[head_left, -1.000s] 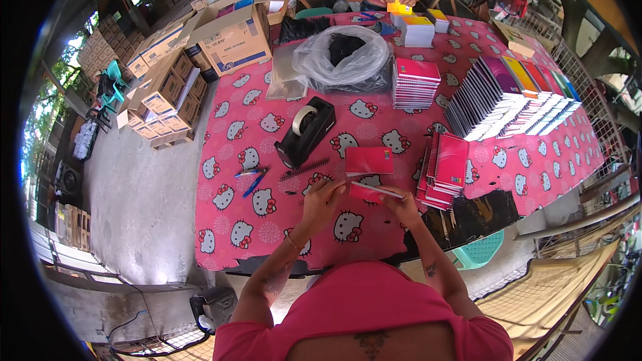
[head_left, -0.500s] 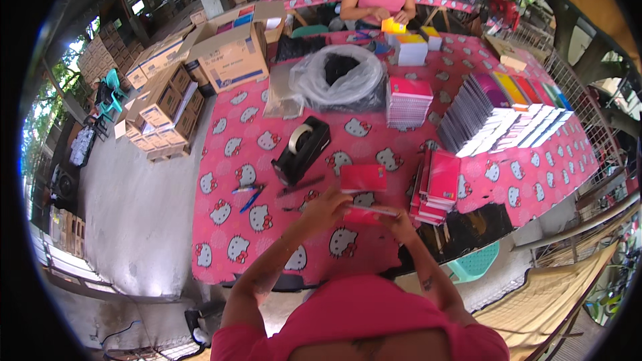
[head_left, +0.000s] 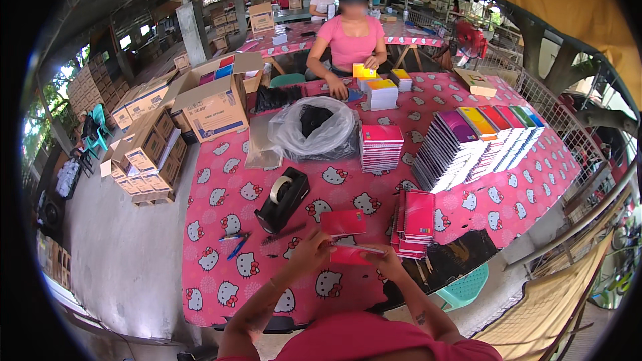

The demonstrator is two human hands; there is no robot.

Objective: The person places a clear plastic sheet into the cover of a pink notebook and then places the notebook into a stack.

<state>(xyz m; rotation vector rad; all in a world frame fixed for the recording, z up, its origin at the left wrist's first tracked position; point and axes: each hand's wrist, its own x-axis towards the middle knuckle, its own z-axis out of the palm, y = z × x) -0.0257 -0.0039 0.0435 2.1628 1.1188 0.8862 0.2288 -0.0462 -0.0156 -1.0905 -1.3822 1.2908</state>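
Both hands hold a red notebook (head_left: 350,256) low above the near part of the table. My left hand (head_left: 312,251) is closed on its left end, and my right hand (head_left: 383,261) grips the right end. The notebook is tilted, with a pale edge showing along its upper side. Just beyond it, another red notebook (head_left: 343,222) lies flat on the table. A leaning pile of red notebooks (head_left: 418,214) stands to the right of my right hand. Left of my left hand lie a dark flat strip (head_left: 283,234) and blue pens (head_left: 237,245).
A black tape dispenser (head_left: 283,200) stands left of centre. Beyond are a clear plastic bag (head_left: 314,132), a red notebook stack (head_left: 381,149) and long rows of coloured notebooks (head_left: 461,144). Open cartons (head_left: 212,110) stand at left. A co-worker (head_left: 353,43) handles yellow notebooks across the table.
My view has tilted upward, so the table sits lower in it. My hands keep hold of the red notebook. One of the co-worker's hands has moved away from the yellow notebook toward the tabletop.
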